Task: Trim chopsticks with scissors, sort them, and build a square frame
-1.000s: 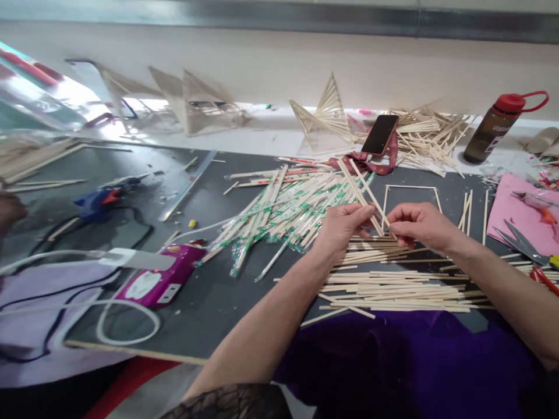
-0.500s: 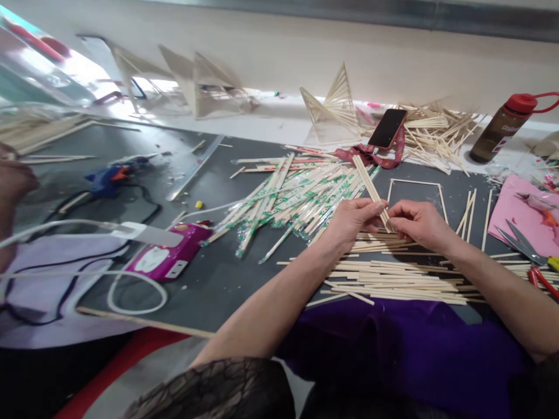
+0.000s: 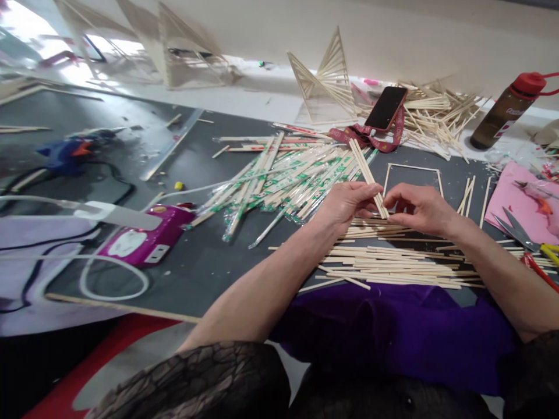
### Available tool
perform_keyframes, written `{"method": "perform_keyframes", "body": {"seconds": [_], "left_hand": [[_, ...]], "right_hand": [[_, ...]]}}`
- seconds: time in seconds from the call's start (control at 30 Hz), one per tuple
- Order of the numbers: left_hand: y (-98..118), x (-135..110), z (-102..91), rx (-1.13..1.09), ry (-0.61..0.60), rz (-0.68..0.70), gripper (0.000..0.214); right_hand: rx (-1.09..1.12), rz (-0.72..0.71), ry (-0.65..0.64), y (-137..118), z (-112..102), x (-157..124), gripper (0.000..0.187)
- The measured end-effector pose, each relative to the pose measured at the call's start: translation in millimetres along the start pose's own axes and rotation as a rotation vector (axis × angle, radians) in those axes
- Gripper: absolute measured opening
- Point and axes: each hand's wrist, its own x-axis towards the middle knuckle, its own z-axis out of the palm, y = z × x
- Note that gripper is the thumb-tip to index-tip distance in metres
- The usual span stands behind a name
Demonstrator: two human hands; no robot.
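My left hand [image 3: 347,203] pinches a small bundle of bare wooden chopsticks [image 3: 365,169] that slants up and to the left over the dark mat [image 3: 205,273]. My right hand [image 3: 418,208] meets it from the right, fingertips closed on the bundle's lower end. Below both hands lies a flat heap of bare sticks [image 3: 393,270]. To the left is a pile of chopsticks in green-printed wrappers [image 3: 279,186]. A thin stick frame [image 3: 413,170] lies just behind my right hand.
A phone [image 3: 386,108] on a red lanyard and a stick pyramid [image 3: 325,87] stand behind. A brown bottle with red cap [image 3: 504,113], scissors [image 3: 522,235] and pink paper [image 3: 517,201] are at right. A magenta device [image 3: 144,241], white cables and a blue glue gun [image 3: 65,156] are at left.
The view has tilted down and shifted slightly. My two hands have closed together on the lower end of the stick bundle, which stays held in about the same place.
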Motion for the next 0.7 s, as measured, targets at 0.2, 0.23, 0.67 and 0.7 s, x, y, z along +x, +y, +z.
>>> {"method": "perform_keyframes", "body": {"seconds": [0.2,0.23,0.67,0.7], "left_hand": [[-3.1,-0.4,-2.9,0.001,-0.048,-0.052,0.021],[-3.8,-0.5,-3.3,-0.002,-0.051,-0.051,0.023],[-9.1,-2.2,-3.6,0.139,-0.029,0.107,0.037],[-8.3,-3.2,-3.1,0.163,-0.023,0.121,0.037]], "right_hand": [[-0.052,-0.101,-0.003,5.7,2.2,-1.6,0.015],[-0.061,-0.119,-0.001,5.9,2.5,-1.9,0.016],[-0.140,-0.088,-0.011,8.2,7.8,-5.0,0.015],[-0.138,-0.086,-0.009,7.3,7.8,-4.8,0.015]]}}
